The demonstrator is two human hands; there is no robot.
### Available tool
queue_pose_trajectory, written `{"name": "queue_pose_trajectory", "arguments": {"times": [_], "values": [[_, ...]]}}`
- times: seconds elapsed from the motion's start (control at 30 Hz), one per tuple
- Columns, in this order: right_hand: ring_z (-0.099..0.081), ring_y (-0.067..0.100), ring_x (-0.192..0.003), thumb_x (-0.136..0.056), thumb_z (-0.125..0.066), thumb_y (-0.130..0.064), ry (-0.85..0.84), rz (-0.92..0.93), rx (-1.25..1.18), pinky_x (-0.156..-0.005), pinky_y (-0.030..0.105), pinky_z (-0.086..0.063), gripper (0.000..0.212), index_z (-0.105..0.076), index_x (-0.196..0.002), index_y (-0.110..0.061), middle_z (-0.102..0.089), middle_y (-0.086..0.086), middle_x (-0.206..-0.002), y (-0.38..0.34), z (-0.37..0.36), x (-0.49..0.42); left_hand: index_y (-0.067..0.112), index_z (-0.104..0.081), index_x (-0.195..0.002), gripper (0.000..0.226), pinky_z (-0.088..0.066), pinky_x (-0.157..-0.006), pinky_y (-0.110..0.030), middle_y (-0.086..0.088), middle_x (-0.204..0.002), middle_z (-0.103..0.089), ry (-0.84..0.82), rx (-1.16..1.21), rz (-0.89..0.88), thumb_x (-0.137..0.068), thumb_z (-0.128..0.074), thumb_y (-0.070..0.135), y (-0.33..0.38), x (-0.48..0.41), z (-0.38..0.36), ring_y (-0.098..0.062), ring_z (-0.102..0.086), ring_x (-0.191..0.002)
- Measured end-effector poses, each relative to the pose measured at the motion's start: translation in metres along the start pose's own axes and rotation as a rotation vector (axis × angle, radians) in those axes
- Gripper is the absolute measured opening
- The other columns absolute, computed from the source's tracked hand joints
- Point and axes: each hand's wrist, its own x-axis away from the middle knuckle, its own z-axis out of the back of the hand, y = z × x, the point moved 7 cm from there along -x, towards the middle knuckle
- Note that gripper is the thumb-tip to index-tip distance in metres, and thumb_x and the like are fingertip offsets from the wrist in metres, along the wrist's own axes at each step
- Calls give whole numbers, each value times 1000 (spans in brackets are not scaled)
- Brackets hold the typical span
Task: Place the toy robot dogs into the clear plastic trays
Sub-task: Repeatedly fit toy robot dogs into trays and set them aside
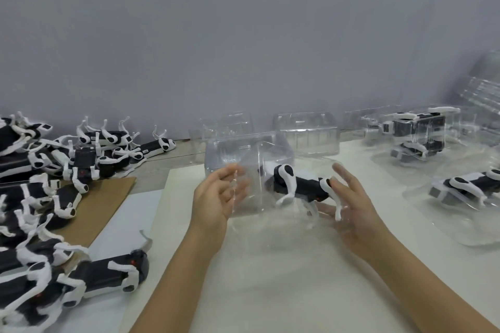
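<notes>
A black-and-white toy robot dog (300, 186) lies on its side inside a clear plastic tray (249, 154) at the middle of the table. My left hand (213, 197) touches the tray's left side with fingers nearly straight, some of them blurred behind the plastic. My right hand (351, 205) rests against the tray's right side, by the dog's rear leg, fingers spread and straight. A heap of several loose dogs (54, 170) lies at the left, and one big dog (108, 276) lies near the front left.
Empty clear trays (308, 132) stand at the back by the grey wall. Two trays with dogs in them sit at the right (416, 132) (470, 186). A brown cardboard sheet (100, 205) lies under the heap. White paper (270, 265) covers the table.
</notes>
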Motion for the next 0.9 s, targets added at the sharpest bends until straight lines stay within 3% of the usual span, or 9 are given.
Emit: {"name": "queue_pose_trajectory", "arguments": {"times": [0.07,0.13,0.23,0.33,0.43,0.53,0.63,0.77,0.9], "values": [[-71,33,-89,-70,-72,-33,16,114,45,-64,35,-58,58,-55,-125,-44,-70,4,-117,-10,-1,1,18,-66,-109,22,-57,-71,-30,-8,-107,-74,3,104,22,-91,-56,24,2,1,-1,-19,-74,-87],[-67,30,-101,-67,-75,-34,45,227,95,-77,40,-56,61,-55,-124,-46,-64,10,-125,-18,-1,4,37,-63,-117,46,-56,-70,-23,3,-118,-70,-84,-72,-10,-72,-68,47,6,6,-10,-8,-71,-95],[-60,22,-119,-61,-87,-37,63,337,163,-84,39,-53,67,-57,-117,-58,-60,2,-128,-25,-2,13,52,-46,-133,81,-47,-65,-4,19,-133,-50,-202,-368,-127,-61,-82,47,1,18,-30,18,-58,-100],[-57,12,-123,-70,-80,-31,68,419,221,-87,38,-52,60,-56,-117,-60,-59,-1,-131,-31,0,17,64,-31,-137,88,-42,-69,3,31,-134,-37,-198,-401,-189,-66,-81,51,-1,24,-36,32,-46,-101],[-57,-2,-118,-73,-79,-27,56,469,292,-78,24,-55,60,-55,-116,-62,-58,-1,-131,-36,-1,20,73,-27,-132,84,-44,-103,-21,25,-148,-35,-187,-442,-183,-69,-80,55,-4,22,-35,17,-37,-128],[-62,-1,-111,-73,-79,-27,45,475,335,-79,21,-56,60,-55,-113,-65,-57,2,-132,-36,-4,21,72,-31,-129,81,-38,-111,-45,16,-151,-37,-156,-409,-138,-69,-81,51,-8,24,-36,3,-35,-137],[-56,8,-123,-71,-85,-37,61,393,394,-90,33,-54,59,-54,-109,-69,-55,-1,-133,-43,2,19,68,-30,-132,79,-35,-113,-50,19,-149,-37,-127,-415,-136,-71,-78,56,-16,28,-44,-1,-35,-138],[-54,-1,-121,-55,-71,-51,96,300,343,-89,33,-55,59,-61,-112,-60,-51,-22,-129,-76,36,22,69,-23,-133,89,-18,-117,-34,39,-149,-19,-192,-336,-147,-56,-68,67,-25,36,-84,23,-17,-134],[-64,14,-100,-63,-61,-41,416,408,238,-86,34,-52,45,-71,-106,-33,-68,-3,-108,-141,98,28,48,-11,-150,115,-15,-120,-45,17,-160,-18,-398,-219,-99,-49,-63,68,-28,37,-165,-3,-17,-146]]}}
